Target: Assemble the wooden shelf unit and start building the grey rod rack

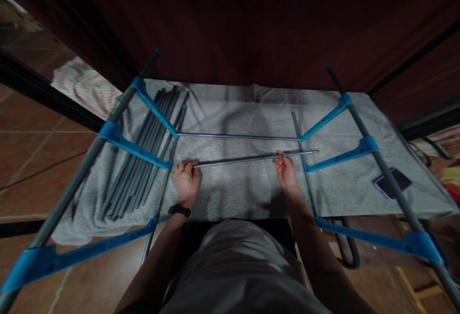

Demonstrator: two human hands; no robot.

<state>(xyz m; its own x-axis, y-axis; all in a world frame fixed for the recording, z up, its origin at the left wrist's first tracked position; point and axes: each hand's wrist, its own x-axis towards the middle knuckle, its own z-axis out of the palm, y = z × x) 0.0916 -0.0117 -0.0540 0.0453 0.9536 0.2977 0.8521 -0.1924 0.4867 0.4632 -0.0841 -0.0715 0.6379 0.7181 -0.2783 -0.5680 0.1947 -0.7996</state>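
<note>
A thin grey metal rod lies nearly level across both my hands, between two side frames. My left hand, with a dark band at the wrist, closes round its left end beside a blue bracket. My right hand pinches the rod toward its right end, which sticks out past the right frame's inner pole. Farther back, another rod spans the two frames between blue brackets. Each frame has a thick outer grey pole joined by blue brackets to a thinner inner pole.
Several loose grey tubes lie in a bundle at the left on a grey cloth-covered table. A phone rests at the right, partly behind the outer pole. Dark red fabric hangs behind the table. A striped cloth lies at the far left.
</note>
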